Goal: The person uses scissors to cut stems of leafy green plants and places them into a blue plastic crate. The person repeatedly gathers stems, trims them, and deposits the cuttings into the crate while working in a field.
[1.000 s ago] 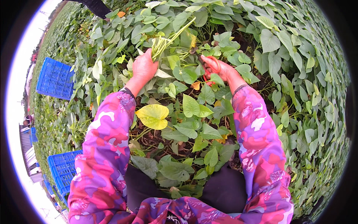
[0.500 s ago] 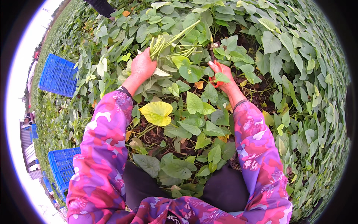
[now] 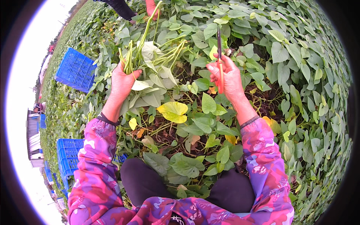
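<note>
My left hand (image 3: 122, 82) is closed around a bunch of leafy green stems (image 3: 165, 57). The cut ends fan out above the thumb, and the pale leaf undersides hang below the hand. Held upright in my right hand (image 3: 229, 78) is a pair of scissors (image 3: 220, 62) with orange-red handles and dark blades pointing away from me. The blades look closed together. Heart-shaped green leaves grow under and between both hands, with one large yellow leaf (image 3: 172, 112) nearer to me.
Blue plastic crates (image 3: 76, 70) stand among the vines on the left, another blue crate (image 3: 69, 159) beside my left sleeve. Another person's hand (image 3: 152, 9) reaches into the leaves at the top, near a dark trouser leg (image 3: 120, 8). Dense vines cover the right side.
My left hand has moved left and toward me with the stems. The scissors have come up out of the leaves and now stand upright. Another person's hand has appeared at the top.
</note>
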`<state>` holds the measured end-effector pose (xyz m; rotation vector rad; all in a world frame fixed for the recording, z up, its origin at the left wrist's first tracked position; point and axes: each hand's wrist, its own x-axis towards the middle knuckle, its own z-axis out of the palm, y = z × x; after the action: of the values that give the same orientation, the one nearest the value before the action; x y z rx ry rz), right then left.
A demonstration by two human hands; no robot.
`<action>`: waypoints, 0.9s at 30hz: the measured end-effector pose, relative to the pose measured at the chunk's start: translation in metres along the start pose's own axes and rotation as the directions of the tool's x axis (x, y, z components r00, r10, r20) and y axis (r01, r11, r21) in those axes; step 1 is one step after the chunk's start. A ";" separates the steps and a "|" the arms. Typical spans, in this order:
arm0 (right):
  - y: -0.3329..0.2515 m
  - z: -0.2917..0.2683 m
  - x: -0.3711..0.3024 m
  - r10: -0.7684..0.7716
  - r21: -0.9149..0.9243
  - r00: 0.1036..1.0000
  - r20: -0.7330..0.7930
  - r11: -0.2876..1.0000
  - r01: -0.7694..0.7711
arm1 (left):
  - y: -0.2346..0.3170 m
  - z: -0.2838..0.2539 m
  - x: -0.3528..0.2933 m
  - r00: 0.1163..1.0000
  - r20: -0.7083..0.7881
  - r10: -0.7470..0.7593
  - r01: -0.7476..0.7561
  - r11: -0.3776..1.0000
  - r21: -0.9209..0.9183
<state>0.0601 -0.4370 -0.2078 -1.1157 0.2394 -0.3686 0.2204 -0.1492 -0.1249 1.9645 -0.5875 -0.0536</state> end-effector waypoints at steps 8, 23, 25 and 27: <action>0.021 0.032 -0.006 0.184 0.261 0.981 0.057 0.946 -0.192 | 0.021 0.043 -0.062 0.987 0.130 -0.099 0.110 0.991 -0.082; -0.003 0.004 -0.064 -0.002 -0.084 0.979 0.203 0.996 0.020 | 0.020 0.082 -0.123 0.858 0.511 -0.043 -0.312 0.747 0.588; -0.010 0.001 -0.080 0.010 -0.128 0.969 0.246 0.991 0.023 | 0.016 0.087 -0.128 0.841 0.534 -0.087 -0.299 0.748 0.593; -0.012 0.000 -0.093 -0.034 -0.199 0.973 0.230 0.977 0.082 | 0.016 0.088 -0.130 0.813 0.556 -0.172 -0.284 0.716 0.637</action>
<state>-0.0267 -0.4047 -0.1965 -1.3617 0.0443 -0.2699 0.0747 -0.1737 -0.1803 2.6934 -1.2208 -0.4808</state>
